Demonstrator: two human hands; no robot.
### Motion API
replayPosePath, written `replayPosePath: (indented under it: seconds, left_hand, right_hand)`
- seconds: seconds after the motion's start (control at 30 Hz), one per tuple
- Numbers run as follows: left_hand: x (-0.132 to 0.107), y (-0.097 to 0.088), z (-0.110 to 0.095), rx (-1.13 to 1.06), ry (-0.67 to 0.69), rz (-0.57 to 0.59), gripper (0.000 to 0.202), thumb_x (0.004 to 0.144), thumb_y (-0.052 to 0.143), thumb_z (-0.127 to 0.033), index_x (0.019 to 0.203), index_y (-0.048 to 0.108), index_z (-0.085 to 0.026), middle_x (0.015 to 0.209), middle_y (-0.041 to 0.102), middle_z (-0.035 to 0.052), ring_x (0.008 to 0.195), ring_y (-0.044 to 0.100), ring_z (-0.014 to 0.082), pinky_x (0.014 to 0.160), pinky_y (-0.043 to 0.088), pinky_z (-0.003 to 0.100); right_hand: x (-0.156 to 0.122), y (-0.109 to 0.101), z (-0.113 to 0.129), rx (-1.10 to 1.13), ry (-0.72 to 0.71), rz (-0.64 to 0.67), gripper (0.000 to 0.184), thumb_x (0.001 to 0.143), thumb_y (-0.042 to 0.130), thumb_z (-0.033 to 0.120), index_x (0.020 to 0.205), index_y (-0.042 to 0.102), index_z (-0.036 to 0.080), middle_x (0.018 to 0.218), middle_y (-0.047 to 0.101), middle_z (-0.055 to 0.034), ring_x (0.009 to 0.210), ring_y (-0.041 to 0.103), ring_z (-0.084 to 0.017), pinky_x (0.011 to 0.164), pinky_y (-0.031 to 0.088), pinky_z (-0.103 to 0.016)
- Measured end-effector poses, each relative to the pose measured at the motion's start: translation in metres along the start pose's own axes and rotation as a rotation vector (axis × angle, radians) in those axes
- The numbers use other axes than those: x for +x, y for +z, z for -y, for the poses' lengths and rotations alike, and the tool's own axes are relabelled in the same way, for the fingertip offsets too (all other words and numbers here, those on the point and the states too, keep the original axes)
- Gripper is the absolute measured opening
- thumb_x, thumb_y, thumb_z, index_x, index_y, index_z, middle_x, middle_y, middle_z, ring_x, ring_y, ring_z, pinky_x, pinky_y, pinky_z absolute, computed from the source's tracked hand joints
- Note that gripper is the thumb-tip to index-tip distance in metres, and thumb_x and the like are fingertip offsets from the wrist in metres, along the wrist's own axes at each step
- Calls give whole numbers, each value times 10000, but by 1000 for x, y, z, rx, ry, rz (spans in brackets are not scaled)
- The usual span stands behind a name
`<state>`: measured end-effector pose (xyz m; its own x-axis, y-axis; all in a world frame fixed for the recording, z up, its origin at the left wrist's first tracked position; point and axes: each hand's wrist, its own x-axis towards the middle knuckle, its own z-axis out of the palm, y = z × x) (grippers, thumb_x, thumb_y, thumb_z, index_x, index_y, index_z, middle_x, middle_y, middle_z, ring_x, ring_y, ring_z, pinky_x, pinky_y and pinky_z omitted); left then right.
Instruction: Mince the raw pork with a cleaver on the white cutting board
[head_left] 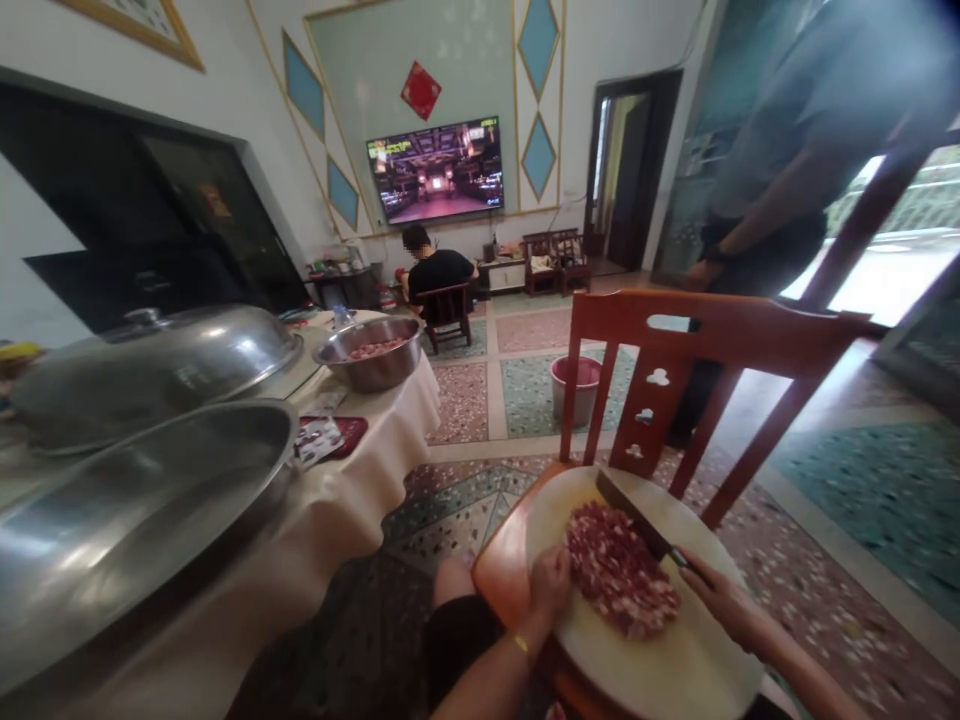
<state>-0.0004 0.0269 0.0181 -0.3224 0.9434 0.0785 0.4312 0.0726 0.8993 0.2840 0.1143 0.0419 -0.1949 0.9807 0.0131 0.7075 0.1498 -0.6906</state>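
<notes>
A heap of chopped raw meat (619, 575) lies in the middle of a round pale cutting board (652, 675), which rests on the seat of a wooden chair (750, 330). My right hand (716, 595) grips the black handle of a kitchen knife (634, 515). Its blade slants up and left along the far right edge of the heap. At the heap's left side, my left hand (551, 580) is closed with its fingers curled near the meat. Whatever those fingers may hold is hidden.
To the left, a cloth-covered table (360, 500) bears a large metal basin (150, 510), a domed metal lid (165, 350) and a metal bowl (375, 365) of meat. A bucket (574, 395) stands beyond the chair. One person (442, 265) sits ahead; another (780, 180) stands at right.
</notes>
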Motion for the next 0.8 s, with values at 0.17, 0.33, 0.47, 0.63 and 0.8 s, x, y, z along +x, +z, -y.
replayPosePath:
  seconds: [0.17, 0.33, 0.47, 0.63, 0.8]
  left_hand:
    - [3, -2, -1, -122, 2, 39, 495, 840, 296, -559, 683, 556, -169, 710, 593, 62, 681, 508, 169, 650, 391, 264]
    - [7, -7, -3, -143, -9, 115, 548, 811, 300, -618, 705, 601, -173, 728, 632, 86, 693, 546, 195, 657, 423, 275]
    - [7, -10, -5, -146, 22, 109, 542, 795, 322, -630, 702, 615, -184, 745, 649, 92, 695, 567, 205, 665, 436, 280]
    - [7, -12, -5, -125, 19, 112, 539, 795, 323, -627, 705, 619, -185, 762, 657, 90, 711, 580, 205, 672, 443, 277]
    - [8, -10, 1, -103, 13, 127, 560, 810, 300, -622, 752, 626, -170, 791, 658, 101, 754, 586, 208, 704, 442, 280]
  right_hand:
    - [-39, -25, 37, 49, -30, 152, 494, 752, 491, 513, 1202, 582, 331, 1104, 651, 10, 1026, 597, -269, 858, 474, -326]
    - [-109, -6, 58, 93, 74, -45, 435, 672, 564, 460, 1096, 643, 403, 998, 686, 46, 950, 633, -282, 807, 508, -316]
    - [-136, 37, 68, 154, 154, -67, 468, 716, 522, 421, 1172, 604, 352, 1012, 686, 21, 952, 633, -265, 794, 511, -283]
    - [-129, 43, 61, 154, 170, -45, 487, 796, 461, 464, 1257, 533, 323, 1084, 659, 9, 1034, 594, -244, 861, 478, -277]
    - [-119, 40, 43, 233, 105, -58, 494, 832, 415, 494, 1251, 544, 266, 1199, 591, 5, 1147, 512, -211, 959, 405, -267]
